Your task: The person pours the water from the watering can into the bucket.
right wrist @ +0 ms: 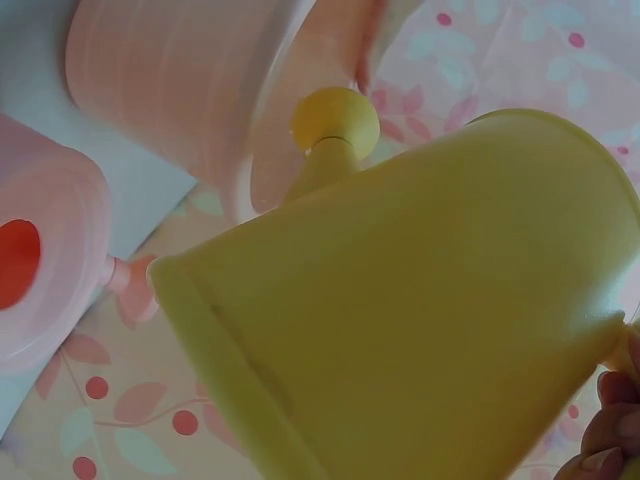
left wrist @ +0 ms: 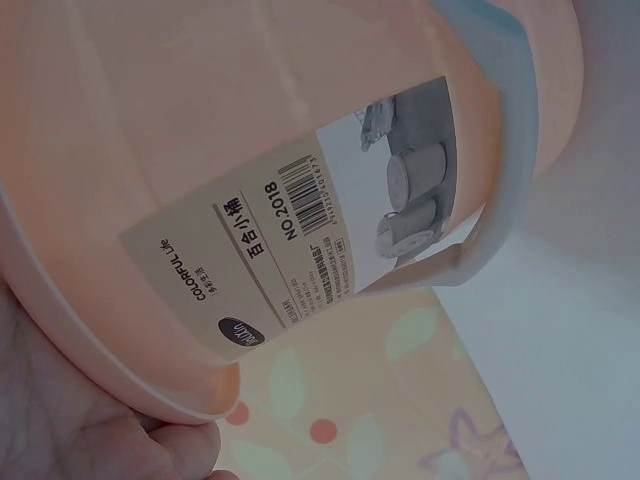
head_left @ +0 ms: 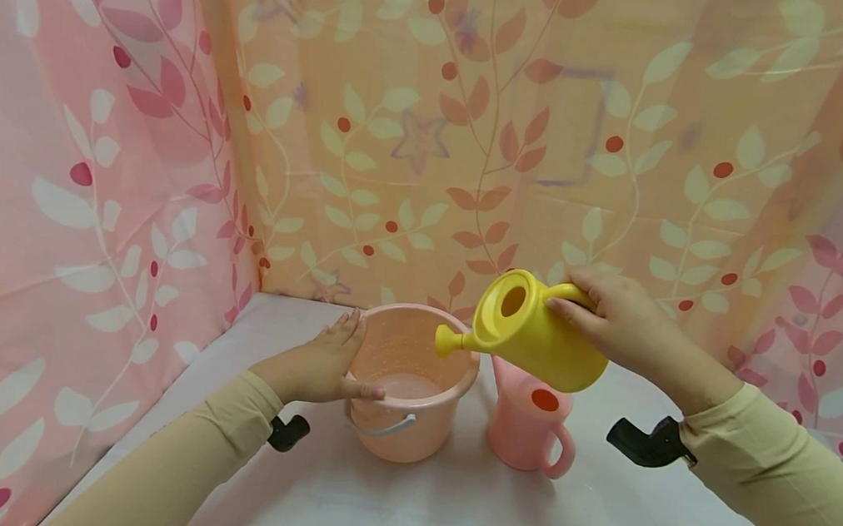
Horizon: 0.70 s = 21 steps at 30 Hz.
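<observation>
My right hand grips the handle of a yellow watering can, holding it in the air, tipped to the left. Its round spout head is over the right side of a peach-coloured bucket; no flowing water can be made out. In the right wrist view the can's body fills the middle. My left hand rests on the bucket's left rim, fingers fairly straight and thumb along the front. Drops cling to the inner wall. The left wrist view shows a printed label on the bucket.
A pink watering can stands on the white tabletop, right of the bucket and partly below the yellow can. Patterned cloth hangs close behind and on both sides. The bucket's pale blue handle hangs down at its front.
</observation>
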Available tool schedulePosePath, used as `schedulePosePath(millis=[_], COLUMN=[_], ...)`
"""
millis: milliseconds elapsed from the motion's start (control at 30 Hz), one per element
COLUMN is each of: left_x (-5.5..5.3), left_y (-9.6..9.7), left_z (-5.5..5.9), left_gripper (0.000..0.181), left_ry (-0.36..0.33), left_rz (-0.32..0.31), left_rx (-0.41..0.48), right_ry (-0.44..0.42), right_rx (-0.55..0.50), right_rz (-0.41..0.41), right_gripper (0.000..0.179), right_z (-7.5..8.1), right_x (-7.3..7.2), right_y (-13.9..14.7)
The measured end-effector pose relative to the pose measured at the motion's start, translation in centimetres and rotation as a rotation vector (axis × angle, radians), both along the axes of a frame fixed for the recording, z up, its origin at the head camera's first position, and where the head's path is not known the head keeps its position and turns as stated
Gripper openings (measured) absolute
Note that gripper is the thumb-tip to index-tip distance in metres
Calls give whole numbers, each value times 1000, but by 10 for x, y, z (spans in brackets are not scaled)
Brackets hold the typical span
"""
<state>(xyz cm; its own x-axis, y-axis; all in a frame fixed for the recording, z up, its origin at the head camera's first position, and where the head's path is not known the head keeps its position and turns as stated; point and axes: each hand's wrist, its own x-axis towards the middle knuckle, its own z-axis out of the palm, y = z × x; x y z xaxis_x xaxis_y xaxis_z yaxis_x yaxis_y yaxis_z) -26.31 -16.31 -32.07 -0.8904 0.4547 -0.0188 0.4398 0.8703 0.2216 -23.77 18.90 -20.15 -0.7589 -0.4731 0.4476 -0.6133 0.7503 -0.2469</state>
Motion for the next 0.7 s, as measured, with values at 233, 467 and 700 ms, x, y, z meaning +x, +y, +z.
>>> schedulePosePath(millis=[233,467,700], left_x=[1,0,-1], left_y=[0,0,-1], left_z=[1,-1,-3], left_gripper=[117,117,118], left_ry=[0,-4,4], left_rz=[-3,-2,-1], left_rx=[4,10,13], right_ry=[2,-9,-11], right_rx=[4,4,6], right_rz=[0,2,-6], right_gripper=[19,20,19], right_z=[-1,0,0], right_x=[-1,0,1], right_y=[-1,-1,-2])
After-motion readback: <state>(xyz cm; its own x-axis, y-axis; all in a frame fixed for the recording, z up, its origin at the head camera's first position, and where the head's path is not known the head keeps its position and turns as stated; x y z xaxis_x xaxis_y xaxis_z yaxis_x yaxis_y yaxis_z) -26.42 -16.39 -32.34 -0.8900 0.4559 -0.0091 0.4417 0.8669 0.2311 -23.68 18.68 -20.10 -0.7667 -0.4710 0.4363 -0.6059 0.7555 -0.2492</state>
